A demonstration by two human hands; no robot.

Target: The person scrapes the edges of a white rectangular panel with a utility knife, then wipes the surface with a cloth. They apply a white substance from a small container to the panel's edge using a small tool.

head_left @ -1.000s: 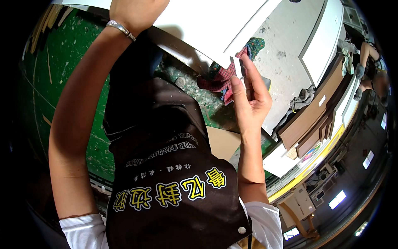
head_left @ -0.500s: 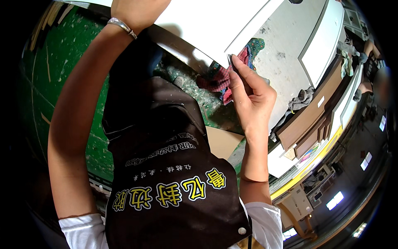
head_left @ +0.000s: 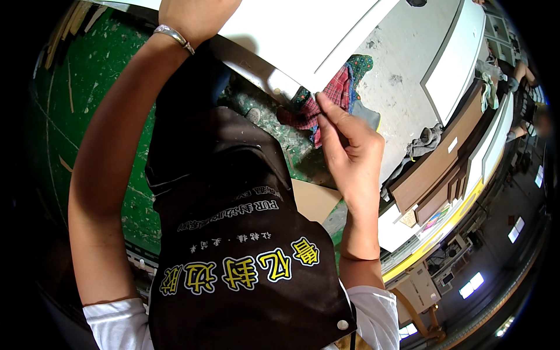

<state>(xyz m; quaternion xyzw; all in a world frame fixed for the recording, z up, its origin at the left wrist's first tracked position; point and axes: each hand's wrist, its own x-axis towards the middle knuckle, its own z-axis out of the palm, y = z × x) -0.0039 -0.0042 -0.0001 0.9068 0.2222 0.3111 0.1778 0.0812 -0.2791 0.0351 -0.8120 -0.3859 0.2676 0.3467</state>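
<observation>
A white panel [head_left: 291, 38] with a narrow edge lies in front of me, its near corner pointing toward my right hand. My right hand [head_left: 353, 137] is beside that corner, thumb and forefinger brought together in a pinch; whatever is between them is too small or hidden to name. Behind the fingertips, a red checked cloth [head_left: 337, 90] with a patterned dark green part lies bunched under the panel's corner. My left hand [head_left: 198, 14], with a silver bracelet at the wrist, rests at the panel's left side; its fingers are cut off by the top of the picture.
A grey work surface [head_left: 391, 76] extends beyond the cloth. On the right are another white panel [head_left: 452, 58], a grey rag [head_left: 426, 140] and brown boards [head_left: 437, 154]. A person [head_left: 528, 96] is at the far right. Green floor [head_left: 93, 93] shows on the left.
My right hand has shifted slightly left and down at the panel's corner. A thin dark piece seen between its fingers before no longer shows clearly. The left hand has hardly moved.
</observation>
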